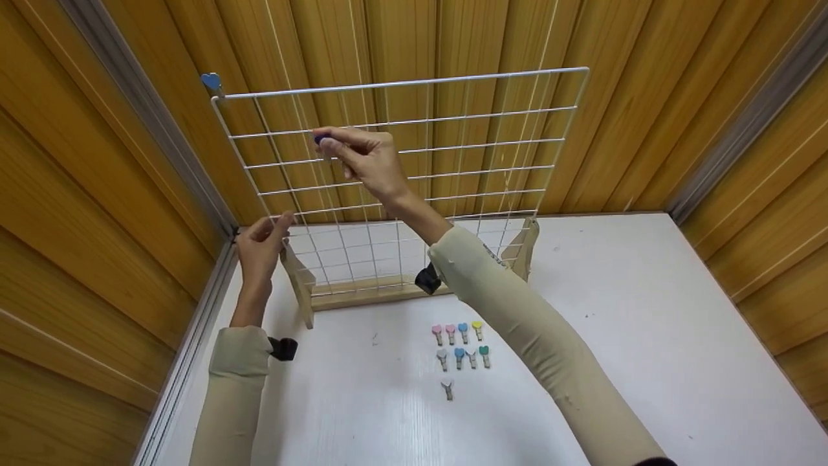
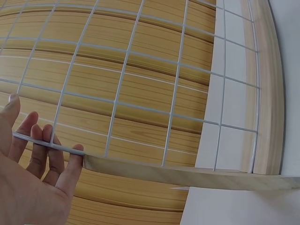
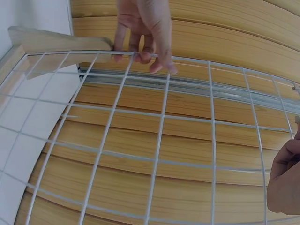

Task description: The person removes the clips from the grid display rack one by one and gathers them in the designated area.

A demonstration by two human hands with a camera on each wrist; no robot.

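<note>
The right hand is raised against the white wire grid, fingertips pinching a small blue clip. Most of that clip is hidden by the fingers, so its shape is hard to make out. The grid stands upright in a wooden base on the white counter, in front of wood-panelled walls. The left hand touches the grid's lower left edge with fairly straight fingers, gripping nothing. Another blue heart clip sits at the grid's top left corner. Small coloured clips lie in rows on the counter.
</note>
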